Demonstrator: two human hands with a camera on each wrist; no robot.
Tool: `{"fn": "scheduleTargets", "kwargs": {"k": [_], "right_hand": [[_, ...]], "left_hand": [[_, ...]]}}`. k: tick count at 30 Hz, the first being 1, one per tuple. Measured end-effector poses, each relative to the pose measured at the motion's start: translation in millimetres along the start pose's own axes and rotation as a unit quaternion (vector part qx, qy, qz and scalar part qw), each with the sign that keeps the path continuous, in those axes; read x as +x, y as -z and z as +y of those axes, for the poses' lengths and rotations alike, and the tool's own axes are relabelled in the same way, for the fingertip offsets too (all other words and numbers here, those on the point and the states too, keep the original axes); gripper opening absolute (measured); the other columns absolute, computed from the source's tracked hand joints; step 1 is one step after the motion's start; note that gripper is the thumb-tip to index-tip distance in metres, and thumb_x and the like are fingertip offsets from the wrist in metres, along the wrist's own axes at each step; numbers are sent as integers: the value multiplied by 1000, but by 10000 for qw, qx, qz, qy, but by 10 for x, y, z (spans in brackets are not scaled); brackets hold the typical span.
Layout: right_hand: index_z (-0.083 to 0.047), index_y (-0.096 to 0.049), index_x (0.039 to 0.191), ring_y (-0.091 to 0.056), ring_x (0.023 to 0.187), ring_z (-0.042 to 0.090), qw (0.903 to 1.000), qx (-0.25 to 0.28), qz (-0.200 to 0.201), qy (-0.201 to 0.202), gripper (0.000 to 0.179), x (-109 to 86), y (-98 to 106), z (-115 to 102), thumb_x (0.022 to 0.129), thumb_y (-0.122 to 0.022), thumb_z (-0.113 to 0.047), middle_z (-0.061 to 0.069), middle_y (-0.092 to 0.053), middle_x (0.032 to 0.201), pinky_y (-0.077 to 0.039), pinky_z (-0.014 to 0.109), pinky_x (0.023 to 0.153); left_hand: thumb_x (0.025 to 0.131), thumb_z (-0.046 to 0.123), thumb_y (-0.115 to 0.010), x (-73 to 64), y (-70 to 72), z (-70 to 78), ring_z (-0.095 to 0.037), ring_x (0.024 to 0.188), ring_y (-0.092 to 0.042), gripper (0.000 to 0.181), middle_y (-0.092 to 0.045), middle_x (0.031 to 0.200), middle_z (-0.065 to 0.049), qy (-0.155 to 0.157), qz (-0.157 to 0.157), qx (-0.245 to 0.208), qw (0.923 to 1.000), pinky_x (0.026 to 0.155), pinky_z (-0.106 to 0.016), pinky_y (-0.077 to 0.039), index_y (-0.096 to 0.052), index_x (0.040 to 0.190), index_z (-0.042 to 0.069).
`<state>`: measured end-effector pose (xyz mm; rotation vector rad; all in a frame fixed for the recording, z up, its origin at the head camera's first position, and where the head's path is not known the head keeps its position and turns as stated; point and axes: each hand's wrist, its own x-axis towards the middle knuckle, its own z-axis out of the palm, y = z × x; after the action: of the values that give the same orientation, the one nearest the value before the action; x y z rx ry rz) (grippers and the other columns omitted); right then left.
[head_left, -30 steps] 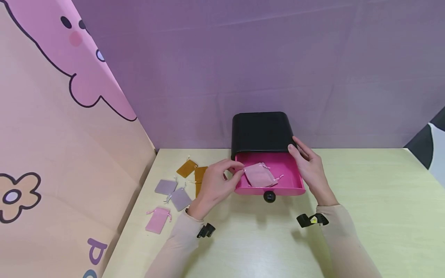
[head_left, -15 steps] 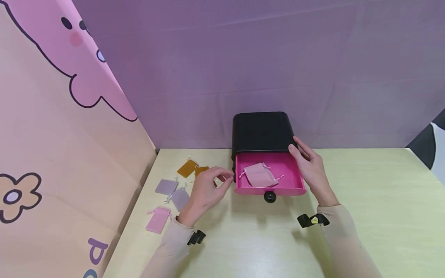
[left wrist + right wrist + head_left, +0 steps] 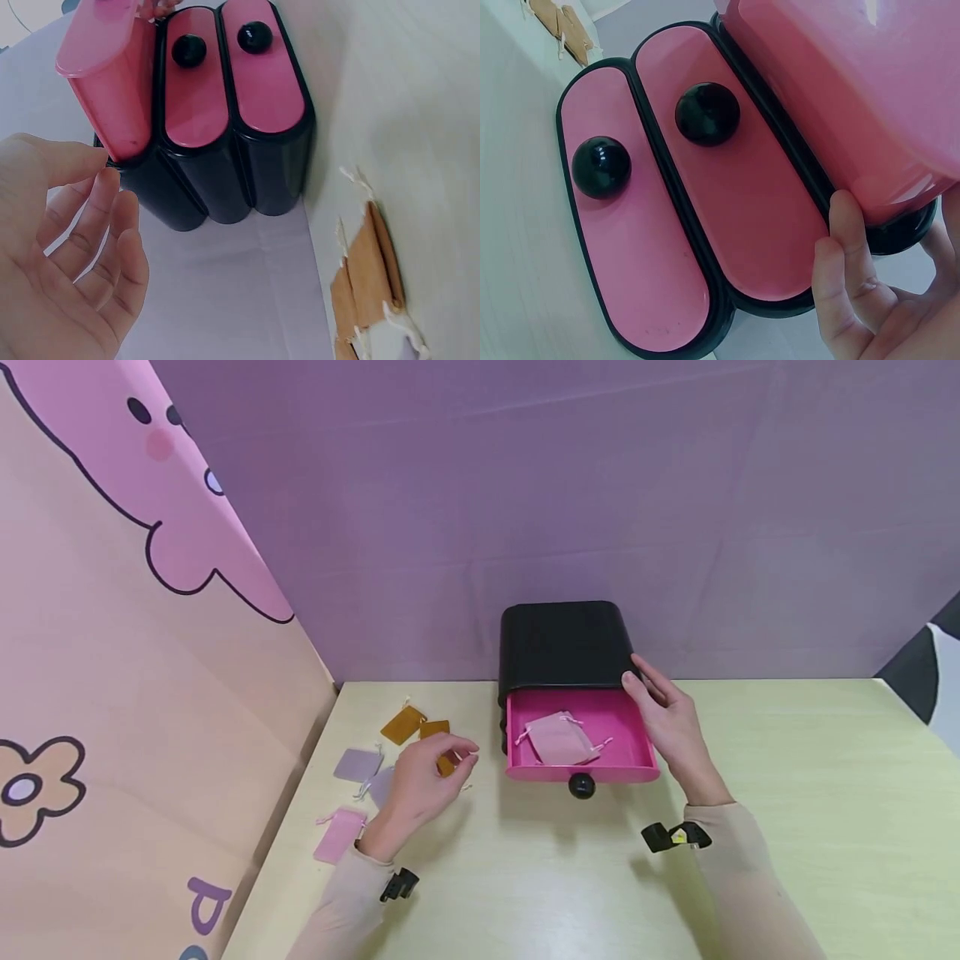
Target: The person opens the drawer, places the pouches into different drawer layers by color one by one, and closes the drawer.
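A black cabinet [image 3: 566,643] with three pink drawers stands against the back wall. Its top drawer [image 3: 618,718] is pulled out, and light pink drawstring pouches [image 3: 561,740] lie inside in an overlapping pile. My right hand [image 3: 678,739] grips the cabinet's right side at the front edge, with bent fingers [image 3: 847,240] beside the drawer fronts. Left of the drawer, my left hand [image 3: 422,783] hovers over the table, thumb and forefinger close together and nothing between them. Below and behind it are mustard-brown pouches [image 3: 402,725], partly covered by the hand in the head view.
Grey-lilac pouches [image 3: 357,764] and a pink pouch [image 3: 340,837] lie on the table's left side, near the printed side wall [image 3: 150,693]. Two lower drawers with black knobs [image 3: 707,114] are pushed in. A purple cloth wall [image 3: 450,527] rises behind.
My left hand has withdrawn from the open drawer's left edge toward the pouches on the left, leaving a light pink pouch on the pile. My right hand stays at the cabinet.
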<state>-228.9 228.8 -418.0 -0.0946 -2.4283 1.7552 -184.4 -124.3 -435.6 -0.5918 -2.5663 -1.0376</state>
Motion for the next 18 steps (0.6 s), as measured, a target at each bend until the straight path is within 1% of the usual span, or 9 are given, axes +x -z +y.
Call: {"fn": "scheduleTargets", "kwargs": {"k": [8, 10, 15, 18], "right_hand": [[-30, -35, 167, -32, 161, 39, 10000, 28, -7, 32, 70, 3, -4, 5, 106, -54, -58, 11, -31, 175, -34, 59, 125], [-30, -35, 167, -32, 161, 39, 10000, 18, -4, 38, 70, 5, -3, 4, 106, -54, -58, 11, -31, 175, -34, 59, 125], [-30, -35, 167, -33, 160, 39, 10000, 20, -11, 59, 70, 9, -3, 6, 106, -54, -59, 11, -32, 175, -34, 59, 124], [-30, -35, 167, -33, 160, 39, 10000, 17, -20, 73, 70, 11, -1, 10, 106, -54, -58, 11, -32, 175, -34, 59, 124]], "left_hand": [[96, 14, -77, -70, 14, -58, -21, 77, -68, 13, -77, 92, 2, 176, -52, -117, 9998, 67, -22, -51, -82, 108, 13], [96, 13, -77, -79, 11, -67, -23, 77, -68, 12, -77, 91, 1, 172, -40, -144, 9997, 67, -23, -50, -82, 107, 13], [95, 12, -78, -113, 11, -109, -22, 78, -69, 13, -78, 92, 0, 106, 44, -92, 9999, 68, -22, -50, -82, 107, 12], [95, 11, -78, -143, 20, -148, -19, 79, -69, 13, -78, 92, 1, 159, 48, -38, 9999, 67, -22, -50, -82, 108, 11]]}}
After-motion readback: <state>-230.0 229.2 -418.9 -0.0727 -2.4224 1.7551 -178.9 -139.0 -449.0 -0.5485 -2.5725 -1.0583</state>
